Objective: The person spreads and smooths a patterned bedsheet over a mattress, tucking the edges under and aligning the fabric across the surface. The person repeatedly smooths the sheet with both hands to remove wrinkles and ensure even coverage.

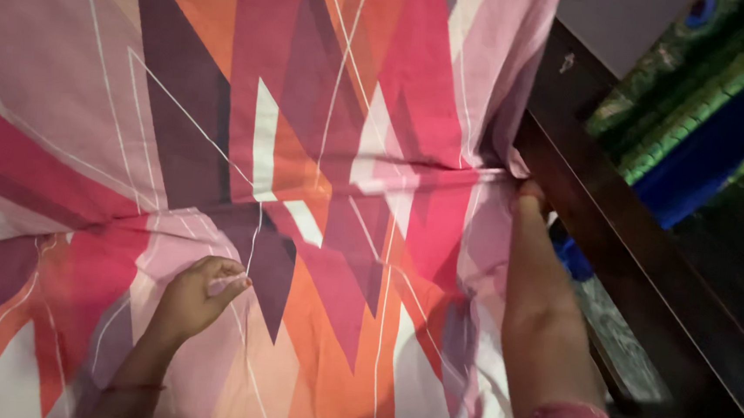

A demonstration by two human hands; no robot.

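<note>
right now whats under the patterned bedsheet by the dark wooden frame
Nothing under the patterned bedsheet shows; the sheet covers it. The right hand presses its edge down beside the dark wooden frame, fingertips hidden. The left hand pinches the cloth.

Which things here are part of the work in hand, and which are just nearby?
In use: bedsheet, pinched by left hand; right hand pressing its edge down beside the dark wooden frame.
Nearby only: green and blue cloth.

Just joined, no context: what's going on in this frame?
A person is working a patterned bedsheet in pinks, orange and purple. The left hand rests on the sheet with fingers curled, pinching the fabric. The right hand reaches to the sheet's edge beside a dark wooden bed frame, fingertips hidden in the fabric there.
</note>
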